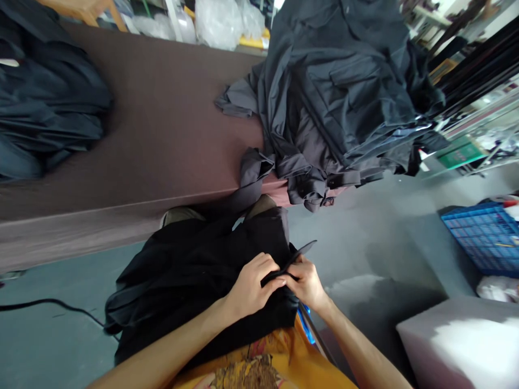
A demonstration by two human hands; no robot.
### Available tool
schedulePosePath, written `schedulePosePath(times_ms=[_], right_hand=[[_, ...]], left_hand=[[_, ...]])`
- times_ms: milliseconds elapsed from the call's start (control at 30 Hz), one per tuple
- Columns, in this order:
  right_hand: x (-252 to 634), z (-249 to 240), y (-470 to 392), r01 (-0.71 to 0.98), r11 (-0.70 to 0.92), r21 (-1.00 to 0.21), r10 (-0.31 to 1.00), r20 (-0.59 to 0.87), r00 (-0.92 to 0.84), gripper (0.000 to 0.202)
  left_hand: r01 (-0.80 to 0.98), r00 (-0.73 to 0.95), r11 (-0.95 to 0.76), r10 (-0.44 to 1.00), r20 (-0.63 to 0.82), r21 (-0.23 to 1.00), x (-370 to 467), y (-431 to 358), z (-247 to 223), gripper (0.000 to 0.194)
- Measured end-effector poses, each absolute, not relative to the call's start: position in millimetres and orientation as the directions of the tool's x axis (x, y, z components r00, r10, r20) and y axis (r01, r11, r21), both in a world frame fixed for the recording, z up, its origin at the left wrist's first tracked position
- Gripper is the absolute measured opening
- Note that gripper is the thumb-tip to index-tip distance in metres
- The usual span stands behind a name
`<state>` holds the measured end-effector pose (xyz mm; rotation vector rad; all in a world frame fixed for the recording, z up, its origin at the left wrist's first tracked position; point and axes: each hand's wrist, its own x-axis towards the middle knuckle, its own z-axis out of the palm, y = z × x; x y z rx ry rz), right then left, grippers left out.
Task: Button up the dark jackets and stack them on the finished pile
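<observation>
A black garment (194, 265) lies spread across my lap, its folds hanging down to the left. My left hand (255, 283) is closed, thumb and fingers pinching a narrow edge of the garment. Right beside it my right hand (306, 281) grips the same edge, the two thumbs almost meeting. A thin pointed strip of black cloth (303, 249) sticks up from between the hands. The far end of the garment reaches toward the table's front edge.
A brown cloth-covered table (170, 119) stands in front. On it lie a heap of dark garments (340, 92) at right, with sleeves hanging over the edge, and another dark garment pile (44, 97) at left. A blue crate (482, 237) and a white block-like object (466, 346) are at right.
</observation>
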<state>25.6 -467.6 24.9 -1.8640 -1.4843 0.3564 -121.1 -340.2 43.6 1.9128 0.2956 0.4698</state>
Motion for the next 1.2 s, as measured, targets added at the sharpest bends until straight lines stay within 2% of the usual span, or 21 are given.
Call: schedulePosePath(times_ms=[133,300,633,700,867,933,1067,1200], right_hand=[[23,27,-466,0.674,-0.148,-0.724,0.93,0.13,0.344,0.06],[22,28,-462,0.651,-0.179,-0.738,0.924,0.102,0.369,0.059],[19,29,-452,0.539,-0.247,-0.805,0.92,-0.021,0.391,0.064],[20,27,-452,0.551,-0.244,-0.798,0.921,-0.013,0.389,0.064],[22,21,-455,0.657,-0.222,-0.72,0.939,0.022,0.342,0.06],[20,17,-458,0.667,-0.226,-0.71,0.939,0.024,0.343,0.061],[14,8,-466,0.659,-0.237,-0.713,0.924,0.044,0.38,0.063],[10,5,-470,0.651,-0.252,-0.716,0.91,0.054,0.412,0.061]], left_hand=[[0.038,0.874,-0.398,0.458,0.162,0.917,-123,-345,43,0.015],[0.129,0.843,-0.433,0.522,0.131,0.892,-124,-351,45,0.015],[0.188,0.783,-0.452,0.604,0.145,0.872,-125,-352,50,0.018],[0.197,0.787,-0.411,0.608,0.107,0.89,-125,-351,49,0.02],[0.241,0.813,-0.12,0.566,-0.133,0.963,-125,-346,46,0.021],[0.25,0.824,-0.051,0.536,-0.185,0.967,-126,-344,46,0.021],[0.26,0.846,-0.036,0.491,-0.21,0.965,-126,-345,45,0.02],[0.233,0.862,-0.13,0.487,-0.143,0.964,-126,-346,47,0.02]])
